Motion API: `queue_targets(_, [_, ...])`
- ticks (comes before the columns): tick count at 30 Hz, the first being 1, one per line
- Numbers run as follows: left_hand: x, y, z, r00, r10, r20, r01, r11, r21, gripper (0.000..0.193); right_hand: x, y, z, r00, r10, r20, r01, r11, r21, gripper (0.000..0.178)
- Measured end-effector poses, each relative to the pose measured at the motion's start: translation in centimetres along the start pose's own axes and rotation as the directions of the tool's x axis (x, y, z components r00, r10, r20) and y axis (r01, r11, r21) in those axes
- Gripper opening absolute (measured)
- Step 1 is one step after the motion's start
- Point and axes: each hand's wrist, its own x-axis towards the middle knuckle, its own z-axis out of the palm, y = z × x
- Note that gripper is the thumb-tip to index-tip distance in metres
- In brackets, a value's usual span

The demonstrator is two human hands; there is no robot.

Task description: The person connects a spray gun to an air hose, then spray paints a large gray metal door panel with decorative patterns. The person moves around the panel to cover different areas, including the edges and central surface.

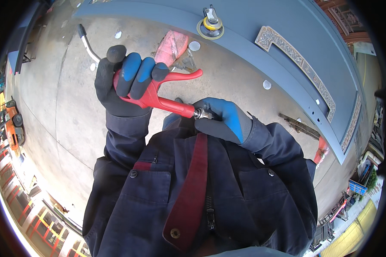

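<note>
A red air blow gun point(152, 96) is in front of my chest, its handle end toward the right. The gloved fingers of my left hand point(131, 79) are wrapped round its body. Its pale bent nozzle tube point(89, 49) with a dark tip sticks out past that hand to the upper left. At the other end, my right hand point(225, 120), in a blue and black glove, is closed round a metal air coupling point(201, 114) that meets the gun's handle. Whether the coupling is fully joined I cannot tell. Most of what lies inside the right hand is hidden.
Ahead stands a large grey-blue panel point(253, 55) with an ornate metal trim point(304, 64). A round sander point(210, 26) rests on its near edge. Beneath are a pink wrapped support point(171, 47) and white discs on the concrete floor point(51, 85). An orange vehicle point(13, 126) is far left.
</note>
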Motion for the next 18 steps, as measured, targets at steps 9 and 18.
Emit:
queue_targets(9, [0.0,-2.0,-0.9,0.913,0.127,-0.388,-0.048,0.977,0.208,0.051,-0.4,-0.2,0.6,0.932,-0.188,-0.309,0.052,0.915,-0.399,0.048])
queue_targets(18, [2.1,-4.0,0.7,0.854,0.353,-0.382,-0.036,0.772,0.635,0.053,-2.4,1.3,0.7,0.989,0.008,-0.146,0.038,0.951,0.306,0.048])
